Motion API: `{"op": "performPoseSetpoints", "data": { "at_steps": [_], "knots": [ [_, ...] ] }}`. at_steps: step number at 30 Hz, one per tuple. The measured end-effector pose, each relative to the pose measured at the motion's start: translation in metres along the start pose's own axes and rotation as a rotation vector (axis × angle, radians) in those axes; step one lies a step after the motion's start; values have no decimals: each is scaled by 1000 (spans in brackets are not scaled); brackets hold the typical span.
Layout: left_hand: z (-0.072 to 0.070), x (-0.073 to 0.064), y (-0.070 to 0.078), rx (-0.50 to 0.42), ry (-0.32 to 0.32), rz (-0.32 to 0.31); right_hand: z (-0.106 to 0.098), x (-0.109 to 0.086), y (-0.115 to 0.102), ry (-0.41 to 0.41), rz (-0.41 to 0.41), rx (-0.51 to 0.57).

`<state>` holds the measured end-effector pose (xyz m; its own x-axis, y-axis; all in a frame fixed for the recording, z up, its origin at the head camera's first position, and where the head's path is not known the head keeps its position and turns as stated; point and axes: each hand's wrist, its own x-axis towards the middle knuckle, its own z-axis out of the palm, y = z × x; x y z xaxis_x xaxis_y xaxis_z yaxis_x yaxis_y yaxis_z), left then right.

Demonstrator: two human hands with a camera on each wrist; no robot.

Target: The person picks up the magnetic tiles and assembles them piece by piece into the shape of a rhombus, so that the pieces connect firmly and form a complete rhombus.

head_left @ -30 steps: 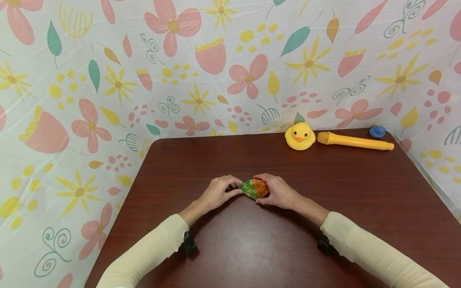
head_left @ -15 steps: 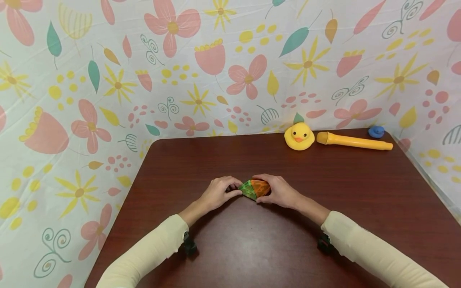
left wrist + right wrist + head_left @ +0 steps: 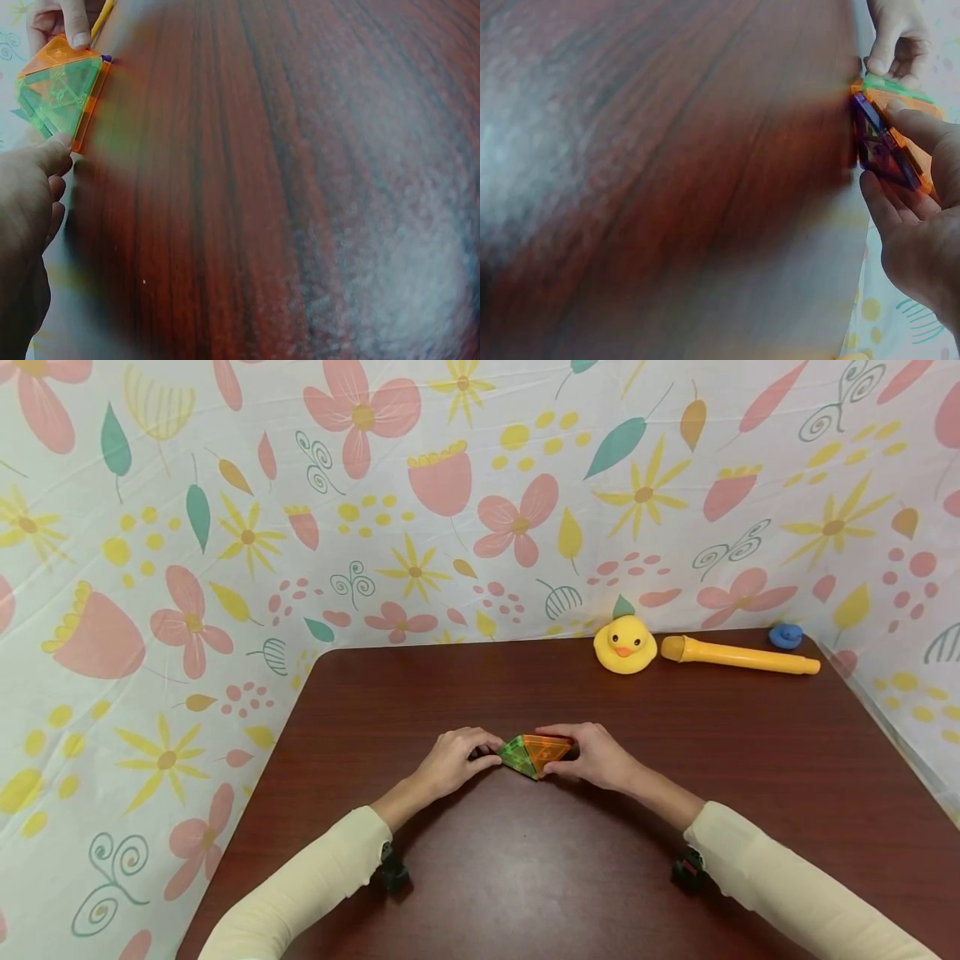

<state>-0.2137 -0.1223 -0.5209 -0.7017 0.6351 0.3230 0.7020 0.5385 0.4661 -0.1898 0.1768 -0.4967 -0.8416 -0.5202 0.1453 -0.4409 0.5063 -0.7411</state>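
Translucent magnetic tiles stand joined in a small pointed shape at the middle of the table: a green triangle tile [image 3: 516, 757] on the left and an orange triangle tile [image 3: 545, 752] on the right. A purple tile [image 3: 885, 154] shows under the orange one in the right wrist view. My left hand [image 3: 455, 762] pinches the green tile's left corner between thumb and fingers. My right hand [image 3: 602, 757] holds the right end, its thumb on the orange tile and its fingers beneath by the purple tile.
Along the back of the dark wooden table [image 3: 420, 693] lie a yellow rubber duck [image 3: 625, 645], a yellow stick shaped like a microphone [image 3: 742, 656] and a small blue duck [image 3: 786, 635]. A flowered cloth [image 3: 300, 527] hangs behind and along the sides.
My right hand has shifted a little to the right, and more of the orange tile shows, its outer end reaching farther right. The left hand and green tile stay nearly in place.
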Motion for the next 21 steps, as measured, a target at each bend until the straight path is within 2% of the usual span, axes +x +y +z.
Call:
{"op": "performPoseSetpoints", "data": {
  "at_steps": [6,13,21],
  "knots": [
    [1,0,-1,11,-4,-3,-8,-6,1,23,-2,68],
    [0,0,0,9,-1,0,-16,-12,3,47,32,166],
    [0,-1,1,4,10,13,-22,-17,6,99,38,189]
  ]
}}
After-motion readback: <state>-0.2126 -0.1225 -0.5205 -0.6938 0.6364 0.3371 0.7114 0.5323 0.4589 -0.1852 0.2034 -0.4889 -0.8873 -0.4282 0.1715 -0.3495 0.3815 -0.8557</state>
